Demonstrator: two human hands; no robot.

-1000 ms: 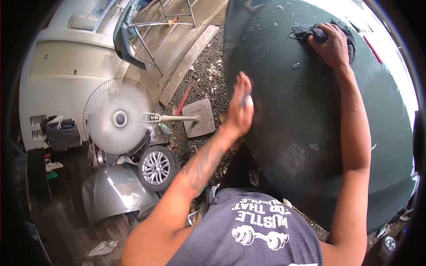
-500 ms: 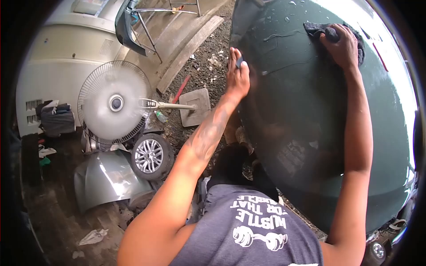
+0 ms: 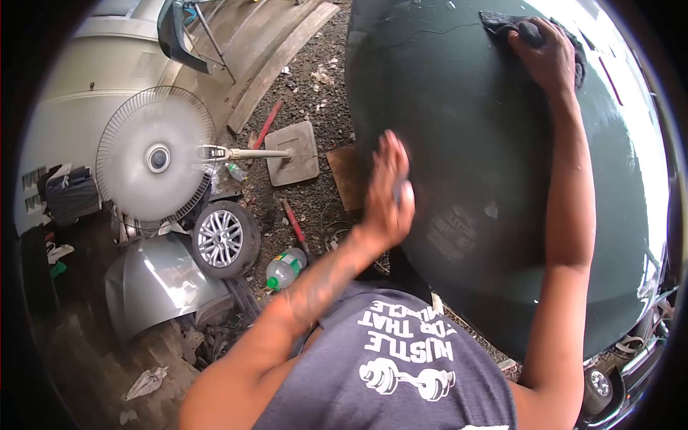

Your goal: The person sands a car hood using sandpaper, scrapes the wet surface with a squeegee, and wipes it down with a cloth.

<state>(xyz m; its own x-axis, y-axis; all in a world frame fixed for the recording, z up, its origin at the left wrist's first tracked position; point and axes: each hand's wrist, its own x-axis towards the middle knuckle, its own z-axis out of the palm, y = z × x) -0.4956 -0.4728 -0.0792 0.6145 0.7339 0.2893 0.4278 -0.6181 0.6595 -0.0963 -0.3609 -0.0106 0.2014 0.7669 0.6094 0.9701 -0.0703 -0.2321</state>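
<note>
A large dark green car panel (image 3: 494,287) with a wet sheen fills the right side of the view. My right hand (image 3: 550,57) grips a dark grey cloth (image 3: 496,23), bunched and pressed on the panel's upper part. Lower down, by the panel's left edge, is my left hand (image 3: 387,197), its fingers stretched together and slightly blurred. Between its thumb and fingers shows a small dark grey piece (image 3: 400,188) that looks like sandpaper. Most of that piece is hidden by the hand.
Left of me a pedestal fan (image 3: 158,159) spins, its square base (image 3: 292,154) on gravel. Nearby are an alloy wheel (image 3: 220,240), a silver body panel (image 3: 163,283), a plastic bottle (image 3: 285,269) and a red-handled tool (image 3: 294,221). A wooden plank (image 3: 279,68) lies farther off.
My left hand has moved down along the panel's edge, towards my body. My right hand stays on the cloth. The view has shifted, so the bottle and red-handled tool now show.
</note>
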